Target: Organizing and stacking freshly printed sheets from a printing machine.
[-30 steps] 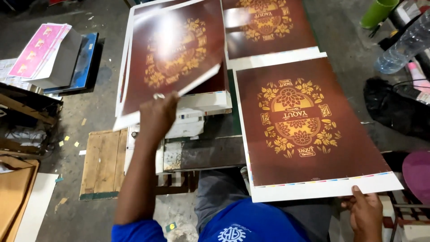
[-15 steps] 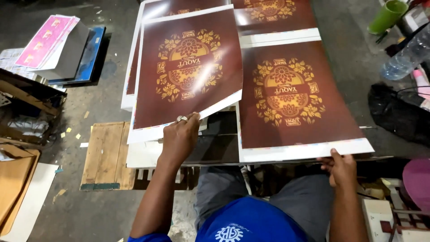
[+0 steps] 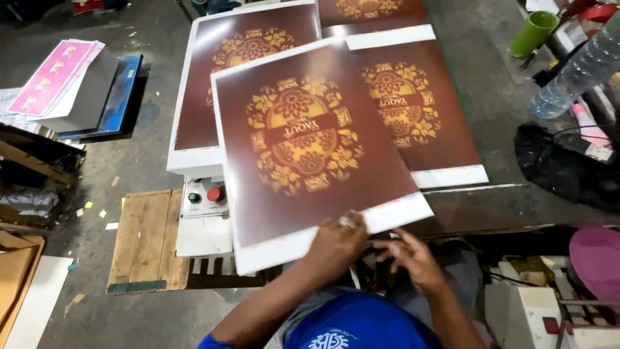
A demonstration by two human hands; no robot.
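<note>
Above the two stacks, one brown printed sheet [image 3: 310, 145] is lifted and tilted, not yet laid down.
Left hand [image 3: 336, 242] pinches its white near edge; right hand [image 3: 413, 258] seems to grip that edge from beneath, fingers partly hidden. Left stack [image 3: 200, 110] and right stack [image 3: 433, 123] rest on the worktop [image 3: 504, 200] below.

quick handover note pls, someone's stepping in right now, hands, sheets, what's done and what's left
Left hand grips the near white edge of the top brown printed sheet, which is lifted and tilted.
Right hand is beside it at that edge, fingers spread; grip unclear.
A stack of like sheets lies at left, another sheet at right.
Done: one sheet picked up.
Left: the held sheet is not yet set down.
</note>
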